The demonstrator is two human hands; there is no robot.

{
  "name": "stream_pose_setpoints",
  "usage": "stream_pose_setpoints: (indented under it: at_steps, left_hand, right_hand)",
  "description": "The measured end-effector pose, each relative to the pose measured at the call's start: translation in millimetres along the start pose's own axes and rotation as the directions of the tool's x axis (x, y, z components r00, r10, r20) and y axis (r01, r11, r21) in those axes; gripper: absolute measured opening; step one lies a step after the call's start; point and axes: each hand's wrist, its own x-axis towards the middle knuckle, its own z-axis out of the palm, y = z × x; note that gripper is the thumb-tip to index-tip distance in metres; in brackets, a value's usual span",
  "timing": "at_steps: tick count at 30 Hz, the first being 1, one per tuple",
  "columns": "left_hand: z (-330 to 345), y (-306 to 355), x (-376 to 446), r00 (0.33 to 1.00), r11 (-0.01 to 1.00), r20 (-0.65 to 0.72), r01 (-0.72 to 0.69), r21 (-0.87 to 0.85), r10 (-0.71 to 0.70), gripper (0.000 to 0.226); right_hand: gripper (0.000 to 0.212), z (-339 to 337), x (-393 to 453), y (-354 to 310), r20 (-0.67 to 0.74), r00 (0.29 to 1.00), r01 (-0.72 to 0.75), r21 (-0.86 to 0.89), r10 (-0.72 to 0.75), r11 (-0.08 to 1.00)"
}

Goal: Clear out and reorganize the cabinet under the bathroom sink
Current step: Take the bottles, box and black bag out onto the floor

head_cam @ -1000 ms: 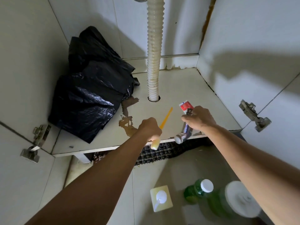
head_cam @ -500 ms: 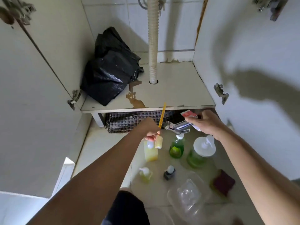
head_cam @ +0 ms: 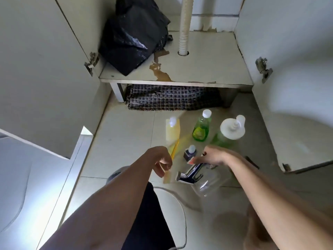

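My left hand (head_cam: 161,162) is closed around a yellow toothbrush (head_cam: 174,149) in a clear case, held above the floor tiles. My right hand (head_cam: 213,156) grips a crumpled silver-blue toothpaste tube (head_cam: 190,173) with a red end, low over a clear plastic container (head_cam: 207,183) on the floor. The open cabinet's shelf (head_cam: 207,65) lies beyond, holding only a black plastic bag (head_cam: 133,37) at its left and the white corrugated drain pipe (head_cam: 184,26).
On the floor stand a yellow soap bottle (head_cam: 173,129), a green bottle (head_cam: 201,129), a large green pump bottle (head_cam: 230,130) and a small dark bottle (head_cam: 190,153). A checked mat (head_cam: 171,100) lies under the shelf. Cabinet doors hang open at both sides.
Both hands have drawn back from the cabinet shelf and dropped toward the floor, carrying the toothbrush and the tube. The view has tilted down onto the bottles.
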Motion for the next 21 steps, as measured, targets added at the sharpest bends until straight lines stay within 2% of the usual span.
stream_pose_setpoints:
  at_steps: [2, 5, 10, 12, 14, 18, 21]
  left_hand:
    - [2.4, -16.5, 1.8, 0.999, 0.999, 0.028, 0.04, 0.016, -0.04, 0.017]
    - [4.1, -35.9, 5.0, 0.992, 0.995, 0.086, 0.091, 0.046, -0.094, 0.014]
    - [19.4, -52.8, 16.9, 0.985, 0.991, 0.116, 0.126, 0.037, -0.13, 0.018]
    - [30.4, -56.2, 26.5, 0.991, 0.995, 0.084, 0.098, 0.025, -0.1, 0.02]
    - [44.7, -57.2, 36.8, 0.996, 0.996, 0.046, 0.078, 0.033, -0.079, 0.018]
    - [73.2, -52.2, 56.3, 1.0, 1.0, 0.008, 0.026, 0.001, -0.026, 0.01]
    - [84.2, -44.3, 64.2, 1.0, 0.999, -0.016, -0.022, -0.048, 0.021, 0.02]
  right_hand:
    - [0.055, 26.1, 16.9, -4.7, 0.062, 0.996, 0.063, -0.035, -0.061, 0.997]
    - [0.05, 61.7, 36.0, -9.7, 0.066, 0.996, 0.068, -0.026, -0.066, 0.997]
    - [0.039, 103.2, 47.8, -20.3, -0.032, 0.998, 0.052, 0.033, -0.051, 0.998]
    - [0.029, 113.5, 53.5, -15.0, -0.074, 0.997, 0.015, 0.023, -0.014, 1.0]
    - [0.036, 120.3, 58.8, -3.5, -0.121, 0.991, -0.052, 0.022, 0.055, 0.998]
    - [0.034, 118.2, 59.4, 20.4, -0.178, 0.97, -0.154, 0.062, 0.162, 0.986]
    - [0.038, 113.8, 60.7, 38.5, -0.214, 0.943, -0.238, 0.104, 0.256, 0.966]
